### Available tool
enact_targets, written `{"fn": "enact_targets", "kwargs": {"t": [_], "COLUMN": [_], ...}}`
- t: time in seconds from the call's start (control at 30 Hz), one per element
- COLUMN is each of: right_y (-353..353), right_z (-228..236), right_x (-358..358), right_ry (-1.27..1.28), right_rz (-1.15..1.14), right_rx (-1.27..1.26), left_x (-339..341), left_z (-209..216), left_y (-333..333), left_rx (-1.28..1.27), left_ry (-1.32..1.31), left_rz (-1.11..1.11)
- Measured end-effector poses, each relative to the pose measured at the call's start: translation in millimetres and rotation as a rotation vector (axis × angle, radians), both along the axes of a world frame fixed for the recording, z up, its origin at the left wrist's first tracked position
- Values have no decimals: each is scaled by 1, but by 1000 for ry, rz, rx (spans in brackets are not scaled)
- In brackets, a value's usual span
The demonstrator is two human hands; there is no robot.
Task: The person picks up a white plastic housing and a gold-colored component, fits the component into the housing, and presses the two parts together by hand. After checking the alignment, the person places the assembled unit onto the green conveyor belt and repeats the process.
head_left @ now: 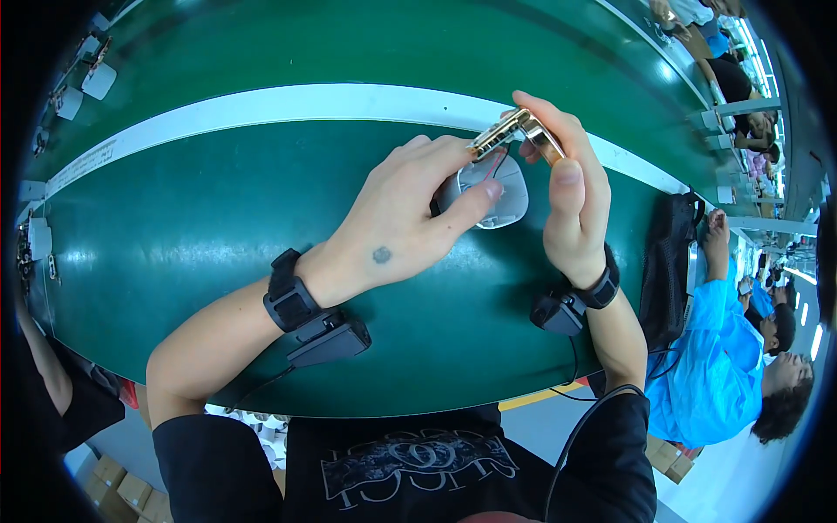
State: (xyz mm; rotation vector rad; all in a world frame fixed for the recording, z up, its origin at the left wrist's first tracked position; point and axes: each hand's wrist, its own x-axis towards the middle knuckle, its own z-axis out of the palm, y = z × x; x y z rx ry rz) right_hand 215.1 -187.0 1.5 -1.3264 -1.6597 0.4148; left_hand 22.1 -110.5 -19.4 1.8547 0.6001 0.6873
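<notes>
My left hand (397,209) is closed around a white, rounded plastic shell (513,199), its thumb lying across the shell's open side. Thin red and dark wires (497,163) run up out of that shell. Just above it, my right hand (577,196) grips a shiny gold-coloured curved cover (542,138) between thumb and fingers. Joined to the cover at an angle is a narrow strip that looks like a circuit board (495,135), its lower end beside my left index fingertip. The wires' upper ends are partly hidden.
A raised white strip (349,102) crosses the green table (174,244) behind my hands. To the right stands a black mesh bag (667,270), with a person in blue (711,357) beside it. Another person's arm (44,366) is at left. Cables hang from my wrist straps.
</notes>
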Motion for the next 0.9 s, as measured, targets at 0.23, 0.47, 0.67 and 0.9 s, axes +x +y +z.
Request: {"fn": "enact_targets", "kwargs": {"t": [0.23, 0.47, 0.67, 0.9], "right_y": [-6, -12, -12, -15], "right_z": [2, -7, 2, 6], "right_x": [-3, 8, 9, 10], "right_ry": [-92, -172, -307, -366], "right_rz": [-70, -100, -90, -64], "right_rx": [8, 106, 237, 260], "left_x": [-3, -7, -9, -7], "left_z": [4, -1, 1, -7], "left_y": [-6, -2, 0, -1], "left_rx": [-63, -60, 142, 290], "left_ry": [34, 42, 29, 50], "left_rz": [48, 14, -94, -138]}}
